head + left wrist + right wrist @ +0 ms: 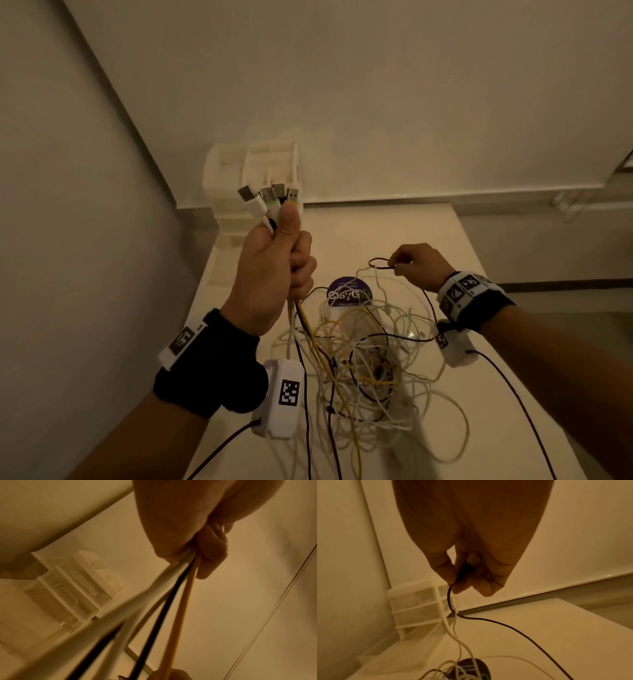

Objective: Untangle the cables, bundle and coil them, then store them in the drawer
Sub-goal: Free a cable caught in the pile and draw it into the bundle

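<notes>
My left hand (pixel 284 253) is raised and grips several cables just below their USB plugs (pixel 270 196), which fan out above the thumb. White, black and yellow cables (pixel 173 601) run taut down from that fist (pixel 205 555). They end in a tangled pile of cables (pixel 370 370) on the white table (pixel 428 233). My right hand (pixel 407 262), over the table to the right, pinches a dark cable (pixel 496 620) that loops beside the fingers; a white cable (pixel 452 632) hangs from the same fingers (pixel 450 568). A white drawer unit (pixel 253 178) stands at the table's back left corner.
A round purple-lidded container (pixel 349 293) sits on the table under the cables, seen also as the dark lid (pixel 471 669). Walls close in on the left and behind. Thin black wrist-camera leads (pixel 513 394) trail over the table's near side.
</notes>
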